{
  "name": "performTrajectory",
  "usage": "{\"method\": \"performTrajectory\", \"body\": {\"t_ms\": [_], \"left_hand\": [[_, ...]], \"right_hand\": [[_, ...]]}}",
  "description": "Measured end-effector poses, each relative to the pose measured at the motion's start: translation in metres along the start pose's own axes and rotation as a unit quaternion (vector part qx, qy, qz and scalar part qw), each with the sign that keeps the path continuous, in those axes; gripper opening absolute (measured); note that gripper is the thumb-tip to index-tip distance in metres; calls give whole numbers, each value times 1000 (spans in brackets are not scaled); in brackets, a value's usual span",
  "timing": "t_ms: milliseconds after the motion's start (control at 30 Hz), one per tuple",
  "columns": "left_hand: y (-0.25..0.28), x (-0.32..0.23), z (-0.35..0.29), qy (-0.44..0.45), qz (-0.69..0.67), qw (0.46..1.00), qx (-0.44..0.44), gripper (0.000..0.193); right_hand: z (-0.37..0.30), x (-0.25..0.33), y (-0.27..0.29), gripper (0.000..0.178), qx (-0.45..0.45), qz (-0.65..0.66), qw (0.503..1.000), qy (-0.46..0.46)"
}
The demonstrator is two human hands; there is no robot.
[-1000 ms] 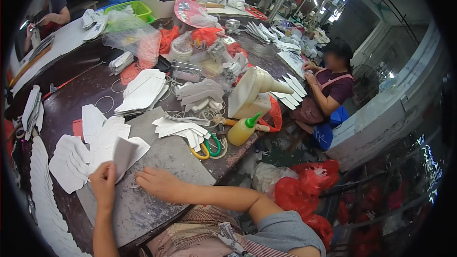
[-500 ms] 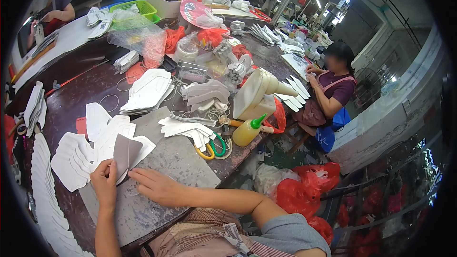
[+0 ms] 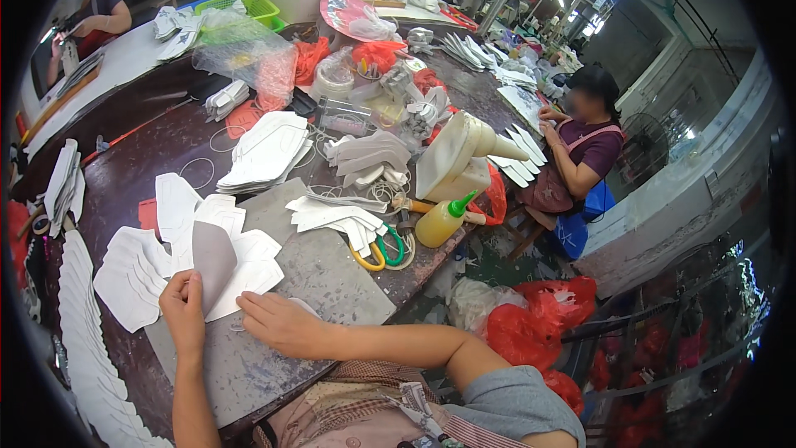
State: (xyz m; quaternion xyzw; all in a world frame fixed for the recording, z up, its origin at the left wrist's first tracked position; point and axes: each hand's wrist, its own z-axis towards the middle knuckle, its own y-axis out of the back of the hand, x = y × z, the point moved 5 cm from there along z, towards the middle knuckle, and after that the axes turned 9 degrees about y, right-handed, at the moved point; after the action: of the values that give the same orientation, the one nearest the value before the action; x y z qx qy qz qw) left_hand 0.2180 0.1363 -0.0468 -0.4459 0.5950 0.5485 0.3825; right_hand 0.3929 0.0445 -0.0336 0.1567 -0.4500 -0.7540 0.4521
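Note:
My left hand [image 3: 183, 315] pinches the lower edge of a grey-brown cut piece [image 3: 214, 255] between thumb and fingers; the piece stands tilted over white cut pieces. My right hand [image 3: 286, 325] is beside it, with fingers bunched low at the edge of the nearest white piece [image 3: 259, 270]. What its fingertips grip, if anything, is hidden. A pale scrap [image 3: 305, 307] shows by the right hand's knuckles. Fanned white pieces [image 3: 133, 278] lie left of the grey-brown piece. Under my hands is a grey, stained board [image 3: 340, 278] on the dark table.
Scissors with green and yellow handles [image 3: 390, 247], a squeeze bottle of yellow liquid [image 3: 439, 222] and a cream container [image 3: 452, 164] stand right. White stacks [image 3: 265, 149] and grey pieces [image 3: 369, 156] lie beyond the board. A long overlapping white row [image 3: 87, 340] runs left. A co-worker [image 3: 589, 145] sits right.
The grey-brown piece has turned more upright, its face showing wider. My right fingers have drawn slightly away from it and bunched. The whole view has shifted a little.

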Motion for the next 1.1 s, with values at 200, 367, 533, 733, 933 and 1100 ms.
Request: {"method": "performTrajectory", "body": {"t_ms": [200, 367, 533, 733, 933, 1100], "left_hand": [[56, 21, 9, -84, -204, 954, -203, 21], [95, -42, -115, -197, 211, 919, -268, 26], [-30, -55, -177, -461, 390, 797, 2, 22], [-12, -11, -169, -352, 404, 831, 152, 50], [-16, -19, -171, -319, 363, 868, 112, 42], [-22, -18, -173, -351, 363, 862, 50, 36]], "right_hand": [[4, 3, -2, 27, -2, -33, 999, 17], [2, 2, 16, 23, -42, 11, 999, -16], [-27, -23, 83, 13, -264, 17, 947, -184], [-86, -53, 84, 16, -175, 406, 745, -500], [-94, -47, 63, 15, -145, 374, 732, -550], [-71, -60, 75, 15, -110, 392, 764, -501]]}}
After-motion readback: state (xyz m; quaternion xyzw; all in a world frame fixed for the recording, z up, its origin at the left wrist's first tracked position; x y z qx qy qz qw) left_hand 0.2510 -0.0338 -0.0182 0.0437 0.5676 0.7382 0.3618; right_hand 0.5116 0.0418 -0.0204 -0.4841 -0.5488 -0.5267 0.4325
